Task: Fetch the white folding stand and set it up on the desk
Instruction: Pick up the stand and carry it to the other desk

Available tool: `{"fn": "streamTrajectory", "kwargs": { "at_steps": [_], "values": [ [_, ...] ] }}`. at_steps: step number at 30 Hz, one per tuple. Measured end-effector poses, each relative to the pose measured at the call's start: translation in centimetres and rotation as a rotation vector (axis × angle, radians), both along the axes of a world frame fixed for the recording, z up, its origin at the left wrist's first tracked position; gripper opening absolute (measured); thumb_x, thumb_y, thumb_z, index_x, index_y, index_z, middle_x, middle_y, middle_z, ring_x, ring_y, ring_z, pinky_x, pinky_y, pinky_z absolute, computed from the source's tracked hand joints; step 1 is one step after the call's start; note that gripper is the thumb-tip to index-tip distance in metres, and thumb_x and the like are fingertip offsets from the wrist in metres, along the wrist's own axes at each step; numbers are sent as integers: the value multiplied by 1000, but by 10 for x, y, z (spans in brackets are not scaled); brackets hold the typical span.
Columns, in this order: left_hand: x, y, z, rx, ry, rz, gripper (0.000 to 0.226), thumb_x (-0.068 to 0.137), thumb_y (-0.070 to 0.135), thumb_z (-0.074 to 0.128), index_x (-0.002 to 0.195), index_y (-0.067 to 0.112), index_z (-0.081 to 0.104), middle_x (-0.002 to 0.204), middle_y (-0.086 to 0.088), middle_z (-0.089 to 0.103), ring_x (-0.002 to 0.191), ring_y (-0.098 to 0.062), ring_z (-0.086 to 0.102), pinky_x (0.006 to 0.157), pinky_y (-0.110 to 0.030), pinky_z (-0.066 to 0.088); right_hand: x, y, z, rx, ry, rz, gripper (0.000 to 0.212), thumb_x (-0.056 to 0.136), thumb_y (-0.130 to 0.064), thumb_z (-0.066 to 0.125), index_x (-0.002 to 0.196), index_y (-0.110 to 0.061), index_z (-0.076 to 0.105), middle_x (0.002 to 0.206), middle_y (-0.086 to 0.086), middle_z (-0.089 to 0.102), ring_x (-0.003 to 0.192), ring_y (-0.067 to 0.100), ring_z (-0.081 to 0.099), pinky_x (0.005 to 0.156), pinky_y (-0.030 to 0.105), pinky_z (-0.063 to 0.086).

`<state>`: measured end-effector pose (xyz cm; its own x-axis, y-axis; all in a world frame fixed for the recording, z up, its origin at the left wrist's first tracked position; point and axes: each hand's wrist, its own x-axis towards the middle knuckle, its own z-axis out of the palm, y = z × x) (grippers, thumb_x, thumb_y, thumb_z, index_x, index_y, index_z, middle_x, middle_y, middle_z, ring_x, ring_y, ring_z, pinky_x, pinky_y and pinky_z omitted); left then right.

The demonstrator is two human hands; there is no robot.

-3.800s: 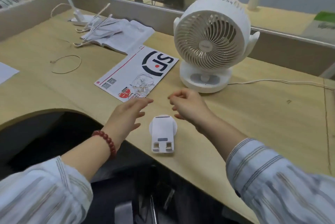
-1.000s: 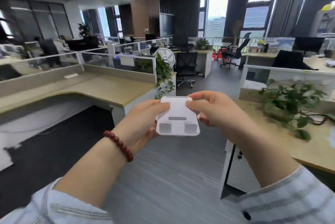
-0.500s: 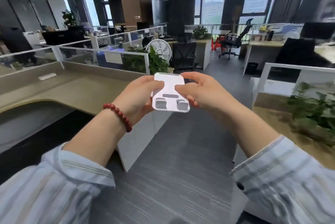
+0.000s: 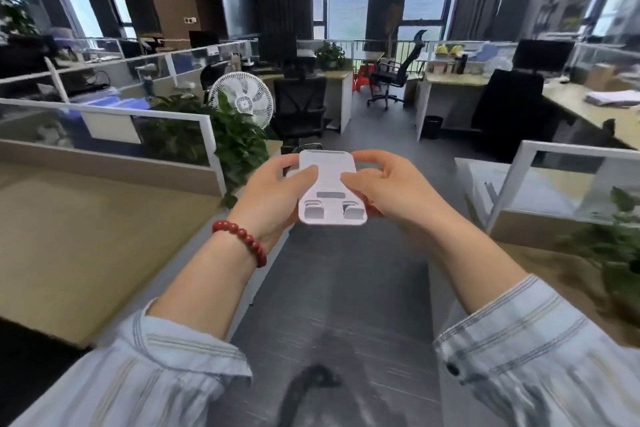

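Note:
The white folding stand [image 4: 329, 184] is folded flat and held in mid-air in front of me, over a grey aisle floor. My left hand [image 4: 273, 194], with a red bead bracelet on its wrist, grips the stand's left edge with the thumb on top. My right hand [image 4: 391, 191] grips the right edge the same way. The stand's two small lip tabs point towards me. A wooden desk [image 4: 79, 236] lies to my left, another desk [image 4: 568, 274] to my right.
Glass partition panels [image 4: 104, 125] edge both desks. Green plants [image 4: 235, 146] stand at the left partition's end and on the right desk [image 4: 616, 246]. A white pedestal fan [image 4: 242, 101], black office chairs [image 4: 298, 111] and further desks fill the room ahead. The grey aisle [image 4: 346, 288] runs forward.
Earlier the stand lay on a desk by a fan; both hands now carry it. In the last second the view has turned and advanced along the aisle, grip unchanged.

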<state>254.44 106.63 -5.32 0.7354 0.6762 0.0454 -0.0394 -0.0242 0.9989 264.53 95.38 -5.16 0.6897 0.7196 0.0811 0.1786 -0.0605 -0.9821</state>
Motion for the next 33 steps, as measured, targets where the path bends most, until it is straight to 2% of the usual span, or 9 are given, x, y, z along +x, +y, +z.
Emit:
{"fn": "streamTrajectory", "kwargs": {
  "at_steps": [3, 5, 8, 13, 19, 25, 27, 30, 33],
  "values": [
    [62, 52, 9, -8, -16, -93, 13, 91, 16, 53, 93, 25, 63, 100, -2, 72, 76, -11, 71, 56, -23, 57, 59, 46, 2, 20, 15, -29, 25, 87, -14, 60, 111, -22, 58, 55, -9, 66, 53, 10, 55, 59, 26, 48],
    [109, 84, 5, -53, -13, -132, 18, 92, 14, 51, 103, 21, 64, 104, -6, 71, 77, -15, 69, 50, -22, 56, 102, 71, -3, 39, 37, -59, 25, 88, -14, 60, 109, -25, 56, 53, -10, 65, 52, 10, 53, 56, 26, 46],
    [181, 116, -3, -109, 16, -180, 31, 89, 6, 49, 116, 15, 61, 113, -10, 69, 86, -20, 67, 62, -27, 57, 163, 98, -11, 39, 76, -130, 25, 87, -11, 60, 109, -22, 57, 58, -6, 65, 57, 17, 53, 50, 22, 46],
    [331, 154, -14, -147, 6, -313, 31, 88, -3, 47, 110, 14, 60, 102, -8, 69, 69, -12, 69, 59, -25, 58, 297, 127, -21, 43, 71, -269, 31, 87, -12, 61, 116, -20, 58, 77, 5, 71, 65, 19, 60, 52, 21, 53],
    [527, 198, -16, -138, 0, -382, 34, 88, -2, 47, 119, 8, 57, 109, -11, 68, 81, -18, 68, 71, -30, 58, 480, 165, -23, 87, 65, -352, 34, 89, -10, 59, 122, -13, 55, 80, 3, 70, 54, 5, 64, 49, 17, 50],
    [712, 257, 15, -109, 38, -444, 33, 89, 9, 53, 120, 19, 57, 111, -9, 70, 99, -27, 66, 84, -40, 54, 663, 220, 6, 75, 65, -412, 34, 88, -14, 61, 122, -17, 56, 91, 4, 74, 73, 17, 70, 64, 27, 60],
    [765, 277, 17, -118, 36, -436, 31, 89, 9, 54, 118, 20, 58, 110, -8, 71, 100, -26, 67, 80, -36, 56, 717, 240, 12, 51, 57, -414, 32, 88, -14, 62, 120, -18, 56, 87, -1, 72, 76, 19, 71, 66, 26, 60],
    [841, 312, 13, -105, 35, -432, 29, 89, 12, 54, 116, 22, 59, 104, -6, 72, 84, -18, 69, 61, -26, 58, 797, 275, 11, 33, 44, -392, 29, 88, -14, 62, 116, -19, 57, 83, -3, 72, 72, 18, 70, 64, 25, 59],
    [921, 350, 7, -109, -4, -428, 23, 89, 12, 54, 107, 25, 61, 104, -3, 72, 76, -13, 68, 55, -22, 56, 883, 312, 6, 17, 19, -374, 32, 88, -15, 63, 120, -16, 58, 92, 5, 75, 81, 26, 72, 70, 31, 60]
  ]
}}
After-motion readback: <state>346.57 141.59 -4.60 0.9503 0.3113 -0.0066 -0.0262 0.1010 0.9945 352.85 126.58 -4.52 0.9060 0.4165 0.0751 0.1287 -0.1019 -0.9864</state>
